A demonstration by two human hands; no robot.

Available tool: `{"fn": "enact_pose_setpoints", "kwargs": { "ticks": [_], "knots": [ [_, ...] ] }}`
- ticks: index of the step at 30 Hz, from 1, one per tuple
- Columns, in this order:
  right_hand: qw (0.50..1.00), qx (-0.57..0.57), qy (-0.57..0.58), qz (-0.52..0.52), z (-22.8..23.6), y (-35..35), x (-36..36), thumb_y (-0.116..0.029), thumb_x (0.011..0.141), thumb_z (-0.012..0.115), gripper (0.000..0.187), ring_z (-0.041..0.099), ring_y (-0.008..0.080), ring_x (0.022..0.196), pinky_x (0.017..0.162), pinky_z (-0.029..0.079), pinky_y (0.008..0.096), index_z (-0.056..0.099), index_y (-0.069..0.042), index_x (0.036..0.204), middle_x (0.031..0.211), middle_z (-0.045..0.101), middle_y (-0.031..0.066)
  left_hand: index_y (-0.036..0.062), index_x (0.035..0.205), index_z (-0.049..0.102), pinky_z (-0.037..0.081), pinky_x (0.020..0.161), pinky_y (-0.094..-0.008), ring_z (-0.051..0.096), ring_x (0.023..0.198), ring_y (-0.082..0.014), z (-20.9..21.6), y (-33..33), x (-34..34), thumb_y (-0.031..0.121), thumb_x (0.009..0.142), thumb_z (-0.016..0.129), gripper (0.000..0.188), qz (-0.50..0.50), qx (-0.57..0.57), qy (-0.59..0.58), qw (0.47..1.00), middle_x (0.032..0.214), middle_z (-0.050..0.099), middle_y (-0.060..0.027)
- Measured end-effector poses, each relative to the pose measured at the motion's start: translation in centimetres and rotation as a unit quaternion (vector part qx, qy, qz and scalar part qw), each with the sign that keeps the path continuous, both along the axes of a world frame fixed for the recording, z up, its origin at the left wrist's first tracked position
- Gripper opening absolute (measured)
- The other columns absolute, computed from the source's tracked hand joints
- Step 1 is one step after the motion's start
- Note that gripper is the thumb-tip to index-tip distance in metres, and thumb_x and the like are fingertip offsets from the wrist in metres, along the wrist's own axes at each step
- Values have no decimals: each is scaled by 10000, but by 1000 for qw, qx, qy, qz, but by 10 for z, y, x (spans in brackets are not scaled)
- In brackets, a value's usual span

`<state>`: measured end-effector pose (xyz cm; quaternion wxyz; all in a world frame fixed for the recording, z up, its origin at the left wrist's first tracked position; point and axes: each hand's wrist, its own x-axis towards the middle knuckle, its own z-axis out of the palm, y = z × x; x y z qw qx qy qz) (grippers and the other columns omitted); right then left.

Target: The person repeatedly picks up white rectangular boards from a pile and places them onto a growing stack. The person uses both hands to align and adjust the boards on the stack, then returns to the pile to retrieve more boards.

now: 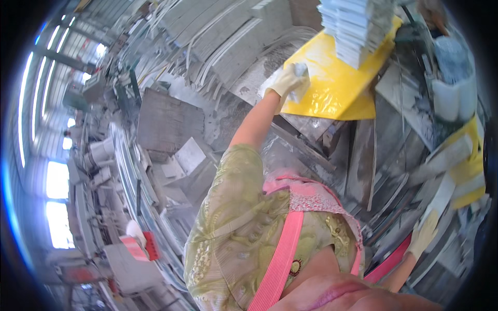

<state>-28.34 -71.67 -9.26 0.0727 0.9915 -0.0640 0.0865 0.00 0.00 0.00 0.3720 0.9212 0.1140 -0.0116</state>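
My left hand (288, 82), in a pale glove, is closed around a whitish wad (300, 93) at the left part of a glossy yellow sheet (332, 98). The wad looks like cloth, but its kind is not clear. A tall stack of pale flat pieces (353, 36) stands on the sheet, to the right of that hand. At the lower right, my right hand (424, 234), also gloved, has its fingers along the end of a long pale strip (442, 199) and seems to grip it. Blur hides the thumb.
A white container (454, 98) holding something bluish stands at the right, with another yellow sheet (467, 160) below it. Grey slabs (223, 46) lean at the upper left. A grey board (171, 122) and a red-and-white object (140, 243) lie to the left.
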Motion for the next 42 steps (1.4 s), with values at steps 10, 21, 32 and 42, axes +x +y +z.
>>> {"fn": "enact_pose_setpoints", "kwargs": {
  "ticks": [10, 21, 32, 42],
  "knots": [
    [989, -102, 84, -61, 15, 20, 36, 0, 824, 629, 829, 343, 332, 1510, 1199, 338, 418, 286, 17, 1578, 1630, 354, 187, 4, 1230, 652, 525, 947, -431, 667, 1140, -389, 14, -5, -4, 347, 709, 769, 635, 21, 4, -9, 1000, 1172, 694, -269],
    [921, 317, -27, -226, 110, 65, 59, -420, 1005, 626, 523, 666, 283, 1097, 937, 523, 401, 655, 17, 1289, 1238, 713, 111, 0, 1285, 590, 524, 944, -430, 660, 1149, -378, 12, -9, -13, 331, 767, 728, 630, 1, 0, -4, 1000, 1225, 668, -253],
    [650, 751, -60, 103, 103, 503, 215, -358, 1065, 548, 493, 643, 162, 1087, 956, 482, 322, 605, 38, 1354, 1241, 679, 89, -80, 1256, 528, 516, 890, -486, 667, 1059, -429, 4, 0, -8, 511, 896, 670, 707, -76, -46, -18, 996, 1134, 670, -294],
    [634, 698, 157, 293, 78, 552, 230, -355, 870, 748, 886, 384, 282, 1478, 1229, 284, 393, 352, 53, 1548, 1561, 443, 200, -23, 1439, 416, 522, 966, -419, 593, 1192, -257, 24, -7, -15, 366, 806, 839, 854, -74, -280, 77, 954, 1339, 577, -177]
  ]
}}
